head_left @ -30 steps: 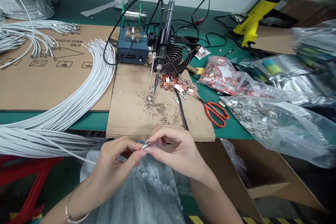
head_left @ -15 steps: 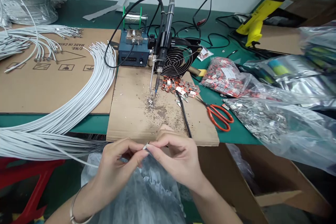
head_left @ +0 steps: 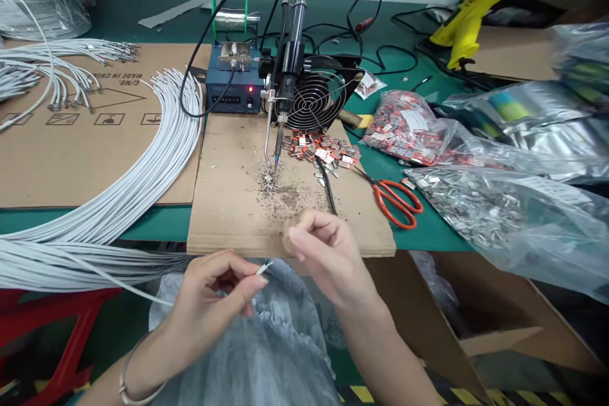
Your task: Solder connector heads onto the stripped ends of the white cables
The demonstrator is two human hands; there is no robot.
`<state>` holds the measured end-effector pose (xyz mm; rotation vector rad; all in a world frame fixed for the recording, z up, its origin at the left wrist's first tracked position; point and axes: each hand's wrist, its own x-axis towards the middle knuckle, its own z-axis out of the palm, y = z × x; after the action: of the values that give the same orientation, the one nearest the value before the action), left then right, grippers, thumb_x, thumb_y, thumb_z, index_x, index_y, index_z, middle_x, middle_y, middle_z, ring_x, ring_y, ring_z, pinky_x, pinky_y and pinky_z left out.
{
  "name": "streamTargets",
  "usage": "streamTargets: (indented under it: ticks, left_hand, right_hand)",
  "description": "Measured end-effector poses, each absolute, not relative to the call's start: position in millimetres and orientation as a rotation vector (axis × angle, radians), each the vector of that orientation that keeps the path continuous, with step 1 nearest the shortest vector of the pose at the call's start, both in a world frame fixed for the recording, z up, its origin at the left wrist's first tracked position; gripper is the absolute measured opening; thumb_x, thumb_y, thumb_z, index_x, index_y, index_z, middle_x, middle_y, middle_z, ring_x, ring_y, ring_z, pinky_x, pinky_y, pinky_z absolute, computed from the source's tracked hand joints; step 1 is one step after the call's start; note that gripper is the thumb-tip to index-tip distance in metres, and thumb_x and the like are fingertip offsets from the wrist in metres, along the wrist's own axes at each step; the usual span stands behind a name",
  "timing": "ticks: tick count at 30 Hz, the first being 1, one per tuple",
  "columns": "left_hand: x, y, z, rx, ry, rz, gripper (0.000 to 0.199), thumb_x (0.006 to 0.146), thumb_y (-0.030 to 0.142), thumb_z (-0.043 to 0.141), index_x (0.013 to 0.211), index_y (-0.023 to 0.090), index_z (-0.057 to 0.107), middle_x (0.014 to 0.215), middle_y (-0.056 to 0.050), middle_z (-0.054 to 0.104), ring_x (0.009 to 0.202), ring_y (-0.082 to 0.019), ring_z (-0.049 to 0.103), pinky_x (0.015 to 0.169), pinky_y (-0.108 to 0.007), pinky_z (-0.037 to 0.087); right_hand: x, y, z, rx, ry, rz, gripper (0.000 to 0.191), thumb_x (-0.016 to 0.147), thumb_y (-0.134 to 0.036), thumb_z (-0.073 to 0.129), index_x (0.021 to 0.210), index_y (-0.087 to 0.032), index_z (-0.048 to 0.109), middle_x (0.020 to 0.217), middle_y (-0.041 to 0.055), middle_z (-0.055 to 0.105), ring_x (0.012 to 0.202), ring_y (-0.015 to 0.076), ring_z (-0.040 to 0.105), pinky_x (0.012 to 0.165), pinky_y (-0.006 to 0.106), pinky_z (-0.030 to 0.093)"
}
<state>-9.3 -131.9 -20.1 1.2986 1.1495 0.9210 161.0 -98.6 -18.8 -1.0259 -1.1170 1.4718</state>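
Note:
Between the thumb and fingers of my left hand (head_left: 221, 292) is the end of a white cable (head_left: 261, 269). Its sheath is cut back, and thin wires, one green, stick out at the tip. My right hand (head_left: 328, 260) hovers to the right of that tip, apart from it, over the near edge of the cardboard mat (head_left: 238, 216). Its fingers are curled toward the thumb, slightly blurred, and whatever may be between them is hidden. Beyond the hands, a soldering iron (head_left: 285, 89) on a stand points down at the mat, beside a heap of small metal-and-orange connectors (head_left: 323, 151).
A blue soldering station (head_left: 233, 92) with a solder spool (head_left: 236, 20) stands behind, next to a black fan (head_left: 314, 101). Orange-handled scissors (head_left: 397, 203) and bags of metal parts (head_left: 471, 206) lie right. A thick bundle of white cables (head_left: 157, 165) curves along the left.
My right hand has let go of the cable tip and moved up and to the right. My left hand still holds the cable. A red light now shows on the soldering station.

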Motion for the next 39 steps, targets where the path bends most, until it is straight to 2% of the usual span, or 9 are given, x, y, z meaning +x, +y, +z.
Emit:
streamTargets:
  ticks: [5, 8, 14, 18, 25, 30, 39]
  left_hand:
    - [-5.1, -130.5, -17.9, 1.242, 1.161, 0.939, 0.009, 0.076, 0.018, 0.066, 0.068, 0.014, 0.064, 0.051, 0.003, 0.059, 0.04, -0.008, 0.056, 0.04, -0.014, 0.044]
    - [-5.5, -129.7, -17.4, 1.306, 1.184, 0.956, 0.008, 0.076, 0.017, 0.065, 0.069, 0.014, 0.065, 0.052, 0.002, 0.06, 0.041, -0.008, 0.057, 0.041, -0.015, 0.044]
    - [-4.4, -131.1, -18.2, 1.32, 1.204, 0.977, 0.009, 0.076, 0.017, 0.065, 0.067, 0.015, 0.063, 0.053, 0.002, 0.061, 0.041, -0.009, 0.058, 0.041, -0.015, 0.045]
    - [-2.0, -131.3, -18.4, 1.292, 1.217, 0.996, 0.011, 0.074, 0.017, 0.066, 0.064, 0.014, 0.061, 0.051, 0.002, 0.06, 0.039, -0.009, 0.057, 0.039, -0.015, 0.045]
    - [-7.6, -129.0, -19.0, 1.585, 1.181, 0.955, 0.007, 0.078, 0.015, 0.063, 0.072, 0.015, 0.067, 0.054, 0.001, 0.061, 0.044, -0.008, 0.057, 0.044, -0.015, 0.044]
    - [-0.6, -130.5, -20.4, 1.34, 1.22, 0.968, 0.01, 0.076, 0.018, 0.065, 0.067, 0.015, 0.061, 0.052, 0.002, 0.06, 0.042, -0.009, 0.058, 0.041, -0.016, 0.046]
    - [2.5, -129.0, -17.6, 1.031, 1.112, 0.924, 0.013, 0.072, 0.019, 0.069, 0.066, 0.016, 0.058, 0.048, 0.004, 0.059, 0.039, -0.01, 0.058, 0.04, -0.015, 0.047]
  right_hand:
    - [160.3, -103.5, -19.1, -1.156, -1.391, 1.33, 0.011, 0.065, -0.025, 0.073, 0.071, -0.018, 0.066, 0.06, 0.0001, 0.058, 0.055, 0.0121, 0.045, 0.05, 0.025, 0.035]
    - [157.5, -106.0, -17.9, -1.16, -1.467, 1.303, 0.007, 0.069, -0.024, 0.069, 0.067, -0.018, 0.066, 0.059, 0.0008, 0.058, 0.057, 0.0137, 0.048, 0.052, 0.027, 0.037]
    - [149.9, -108.8, -18.7, -1.051, -1.426, 1.273, 0.015, 0.072, -0.019, 0.065, 0.059, -0.018, 0.06, 0.055, 0.0, 0.055, 0.051, 0.0117, 0.046, 0.048, 0.025, 0.035]
    - [147.8, -111.0, -21.8, -1.017, -1.384, 1.219, 0.015, 0.073, -0.018, 0.063, 0.059, -0.018, 0.058, 0.055, -0.0007, 0.052, 0.051, 0.0112, 0.045, 0.047, 0.025, 0.034]
    - [164.5, -99.9, -10.9, -1.099, -1.657, 1.369, 0.015, 0.073, -0.022, 0.065, 0.061, -0.017, 0.06, 0.055, -0.0003, 0.054, 0.051, 0.011, 0.044, 0.047, 0.025, 0.032]
    - [155.3, -105.8, -16.4, -1.019, -1.487, 1.226, 0.018, 0.073, -0.019, 0.065, 0.056, -0.017, 0.059, 0.05, -0.0019, 0.05, 0.048, 0.0103, 0.043, 0.045, 0.024, 0.033]
    - [135.0, -122.9, -35.9, -0.933, -1.223, 1.097, 0.017, 0.074, -0.013, 0.063, 0.058, -0.019, 0.058, 0.054, -0.0019, 0.049, 0.05, 0.0104, 0.045, 0.046, 0.024, 0.035]
